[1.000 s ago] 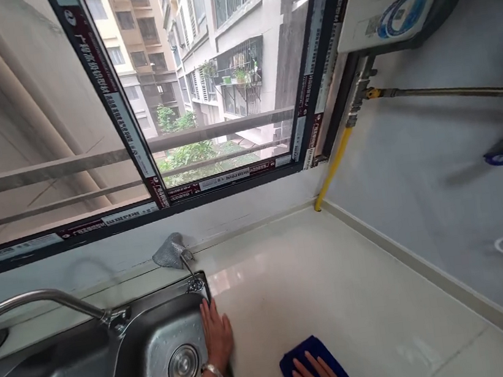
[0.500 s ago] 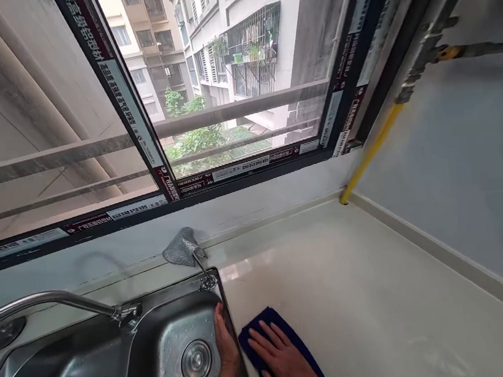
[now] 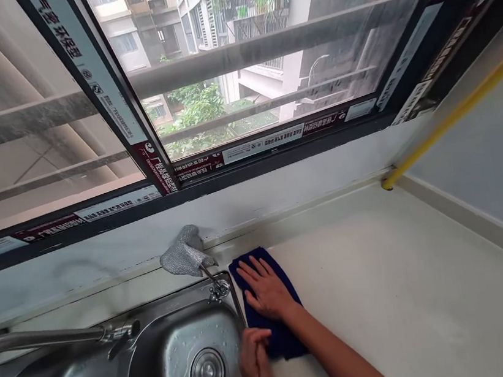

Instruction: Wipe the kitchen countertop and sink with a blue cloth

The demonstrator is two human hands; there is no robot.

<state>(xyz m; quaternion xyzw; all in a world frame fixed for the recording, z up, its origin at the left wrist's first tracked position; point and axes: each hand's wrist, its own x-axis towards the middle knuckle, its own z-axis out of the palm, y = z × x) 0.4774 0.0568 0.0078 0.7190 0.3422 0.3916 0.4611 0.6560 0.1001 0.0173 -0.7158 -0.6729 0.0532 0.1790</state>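
My right hand lies flat on a folded dark blue cloth, fingers stretched out and pressing it to the pale countertop. The cloth reaches close to the back right corner of the steel sink. My left hand, a little blurred, is over the sink's right rim beside the cloth's lower left edge. Its fingers are loosely bent, and nothing shows in them. Whether it touches the rim is unclear.
A curved faucet reaches over the double sink at left. Silvery mesh fabric hangs on a thin metal stem behind the right basin. A yellow pipe meets the counter at the back right corner. The window frame runs above.
My right hand and the cloth have moved away from me along the sink's right side, towards the back wall. My left hand has shifted nearer and right, its fingers now more bent. The view has shifted.
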